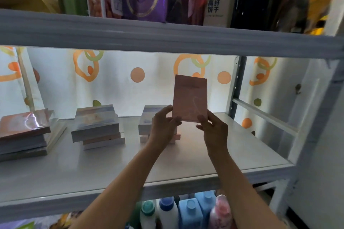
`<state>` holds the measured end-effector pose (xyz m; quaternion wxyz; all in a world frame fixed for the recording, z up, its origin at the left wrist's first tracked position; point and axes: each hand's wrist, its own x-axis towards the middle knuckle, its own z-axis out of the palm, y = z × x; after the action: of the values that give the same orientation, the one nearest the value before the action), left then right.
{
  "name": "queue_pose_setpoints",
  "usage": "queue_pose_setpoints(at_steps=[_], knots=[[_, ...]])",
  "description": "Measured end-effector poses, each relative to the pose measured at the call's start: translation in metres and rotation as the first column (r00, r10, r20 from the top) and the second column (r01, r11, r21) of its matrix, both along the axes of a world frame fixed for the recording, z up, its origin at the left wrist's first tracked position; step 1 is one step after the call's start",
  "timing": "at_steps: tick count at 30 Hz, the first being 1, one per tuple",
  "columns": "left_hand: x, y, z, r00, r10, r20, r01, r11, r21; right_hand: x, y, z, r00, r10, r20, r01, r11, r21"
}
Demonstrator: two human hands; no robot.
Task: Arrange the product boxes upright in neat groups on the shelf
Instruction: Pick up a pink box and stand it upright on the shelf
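I'm holding pink box [190, 98] upright, left hand [163, 124] and right hand [214, 128] gripping | three flat stacks [96, 126] left of my hands waiting | early.

A pink box [190, 98] stands upright above the right part of the shelf [74, 169], its flat face toward the camera, held at its lower corners. Three stacks of boxes lie flat along the far part of the shelf. The left stack [22, 134] has a glossy pink box on top. The middle stack [96, 124] is uneven, its lower boxes jutting out. The right stack [147, 122] sits just behind and left of the upright box, partly hidden.
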<state>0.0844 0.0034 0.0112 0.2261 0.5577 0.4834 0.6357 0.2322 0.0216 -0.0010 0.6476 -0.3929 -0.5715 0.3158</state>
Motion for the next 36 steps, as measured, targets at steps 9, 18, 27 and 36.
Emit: queue_pose_setpoints(at_steps=[9,18,27,36], knots=[[0.056,0.046,-0.016,0.987,0.041,-0.153,-0.058,0.992,-0.112,0.065,0.025,-0.013,0.986,-0.137,0.093,0.139,0.990,-0.013],[0.075,0.071,-0.056,0.998,0.026,-0.065,-0.034,0.991,-0.126,0.071,0.050,-0.043,0.953,-0.262,0.151,0.269,0.963,-0.025],[0.060,0.063,-0.055,0.999,0.013,-0.029,-0.012,0.999,0.034,0.067,0.049,-0.039,0.973,-0.208,0.098,0.217,0.971,-0.096],[0.059,0.057,-0.040,0.991,0.092,0.098,-0.109,0.976,0.188,0.070,0.051,-0.038,0.980,-0.200,0.009,0.199,0.968,-0.152]])
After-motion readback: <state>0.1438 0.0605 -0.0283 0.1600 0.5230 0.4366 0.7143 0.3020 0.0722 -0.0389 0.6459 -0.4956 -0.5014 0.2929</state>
